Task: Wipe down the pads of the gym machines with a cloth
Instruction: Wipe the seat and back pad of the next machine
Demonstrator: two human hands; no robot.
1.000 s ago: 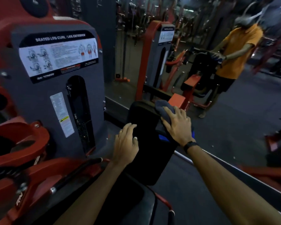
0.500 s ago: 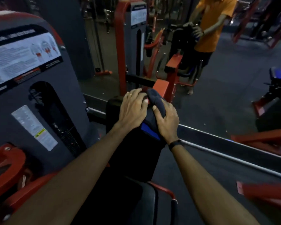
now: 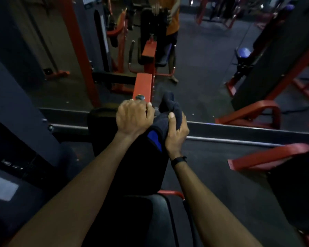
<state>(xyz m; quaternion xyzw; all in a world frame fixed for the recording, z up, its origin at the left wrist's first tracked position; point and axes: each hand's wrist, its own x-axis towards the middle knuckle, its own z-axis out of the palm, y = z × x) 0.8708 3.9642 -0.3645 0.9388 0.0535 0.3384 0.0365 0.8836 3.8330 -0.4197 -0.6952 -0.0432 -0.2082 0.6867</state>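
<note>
hands [image 3: 135,118] [image 3: 176,134] gripping soft dark cloth [image 3: 169,109], black padded backrest [image 3: 141,168]

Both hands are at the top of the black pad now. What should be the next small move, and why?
Probably draw the right hand down the pad's right side with the cloth. It grips the cloth bunched at the top edge, the left hand curls over the top as if steadying it, and the face below looks not yet reached.

Black pad [image 3: 132,175] standing upright, dark cloth [image 3: 169,111] lying bunched over its top edge, both hands resting there
</note>
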